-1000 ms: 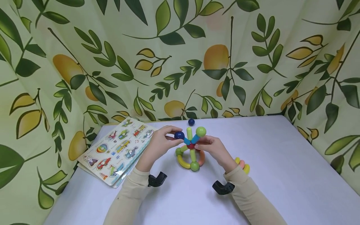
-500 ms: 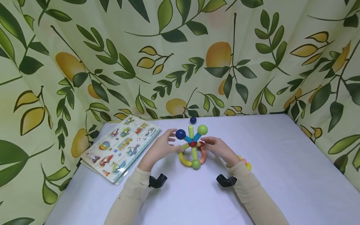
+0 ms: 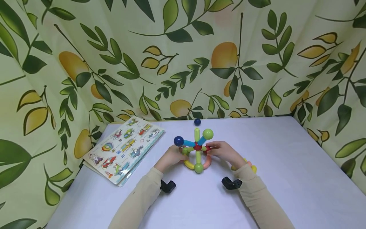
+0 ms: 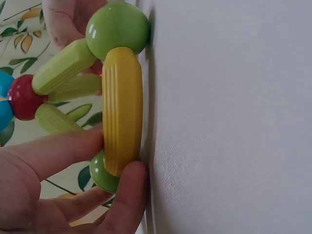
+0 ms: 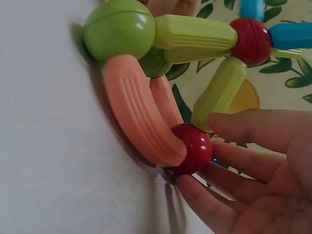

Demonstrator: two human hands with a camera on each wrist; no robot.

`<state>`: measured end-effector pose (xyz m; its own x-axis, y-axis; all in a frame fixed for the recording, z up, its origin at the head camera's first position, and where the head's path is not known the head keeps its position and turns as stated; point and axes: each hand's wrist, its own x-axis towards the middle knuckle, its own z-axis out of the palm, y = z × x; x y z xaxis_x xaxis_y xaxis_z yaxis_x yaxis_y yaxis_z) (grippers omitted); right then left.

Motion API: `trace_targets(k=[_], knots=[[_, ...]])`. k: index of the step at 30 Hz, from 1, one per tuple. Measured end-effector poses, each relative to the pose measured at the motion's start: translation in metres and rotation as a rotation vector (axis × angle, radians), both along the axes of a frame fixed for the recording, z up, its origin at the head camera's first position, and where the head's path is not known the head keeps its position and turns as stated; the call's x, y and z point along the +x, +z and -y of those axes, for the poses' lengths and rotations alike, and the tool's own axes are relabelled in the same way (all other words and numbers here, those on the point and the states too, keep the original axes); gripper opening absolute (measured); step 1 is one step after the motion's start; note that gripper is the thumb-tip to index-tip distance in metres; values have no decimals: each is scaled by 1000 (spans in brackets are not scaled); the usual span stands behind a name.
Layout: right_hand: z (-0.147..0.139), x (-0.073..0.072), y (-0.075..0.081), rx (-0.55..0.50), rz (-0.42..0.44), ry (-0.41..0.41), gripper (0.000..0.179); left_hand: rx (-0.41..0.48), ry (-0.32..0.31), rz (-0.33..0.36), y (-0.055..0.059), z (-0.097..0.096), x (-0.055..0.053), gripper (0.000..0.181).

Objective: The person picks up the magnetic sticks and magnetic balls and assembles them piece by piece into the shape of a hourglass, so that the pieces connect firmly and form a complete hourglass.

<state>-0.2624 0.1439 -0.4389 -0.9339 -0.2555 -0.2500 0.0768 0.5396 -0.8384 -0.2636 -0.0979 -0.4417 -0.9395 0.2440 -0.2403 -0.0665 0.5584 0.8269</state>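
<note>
A toy built of colourful balls and sticks stands on the table in the head view. Its ring has a yellow curved stick (image 4: 122, 112), a salmon curved stick (image 5: 141, 112) and a front green ball (image 3: 199, 168). Light green sticks rise to a central red ball (image 3: 197, 146), topped by blue sticks bearing a dark blue ball (image 3: 179, 141) and a green ball (image 3: 207, 134). My left hand (image 3: 171, 156) grips the ring's left green ball (image 4: 103, 174), by the yellow stick's end. My right hand (image 3: 226, 153) holds the ring's right red ball (image 5: 194, 148) between thumb and fingers.
A loose dark blue ball (image 3: 197, 122) lies behind the toy. Yellow and pink pieces (image 3: 253, 168) lie beside the right wrist, partly hidden. Picture boards (image 3: 123, 149) are stacked at the left. A leaf-patterned curtain (image 3: 183, 63) hangs around the table (image 3: 286, 165).
My left hand has left the dark blue ball and gone down to the ring's left side. My right hand has moved from the central red ball to the ring's. The dark blue ball now leans further left.
</note>
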Motion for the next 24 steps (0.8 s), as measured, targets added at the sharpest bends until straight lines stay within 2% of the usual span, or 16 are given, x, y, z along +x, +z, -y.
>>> trace_targets(k=[3, 5, 8, 12, 15, 18, 24], knots=[[-1, 0, 1, 23, 8, 3, 46, 63, 4, -3, 2, -1, -3, 37], [-2, -1, 2, 31, 9, 2, 45, 91, 2, 11, 4, -1, -5, 35], [-3, -2, 1, 35, 9, 8, 47, 87, 16, 28, 7, 1, -7, 38], [-4, -2, 0, 29, 11, 12, 47, 107, 20, 6, 8, 2, -9, 50], [-3, -2, 0, 15, 24, 2, 47, 178, 6, -14, 9, 2, -9, 55], [-3, -2, 0, 2, 40, -4, 47, 249, -10, -14, 11, 1, -7, 52], [-4, -2, 0, -5, 50, -3, 48, 371, -24, -25, 19, -2, 0, 39]])
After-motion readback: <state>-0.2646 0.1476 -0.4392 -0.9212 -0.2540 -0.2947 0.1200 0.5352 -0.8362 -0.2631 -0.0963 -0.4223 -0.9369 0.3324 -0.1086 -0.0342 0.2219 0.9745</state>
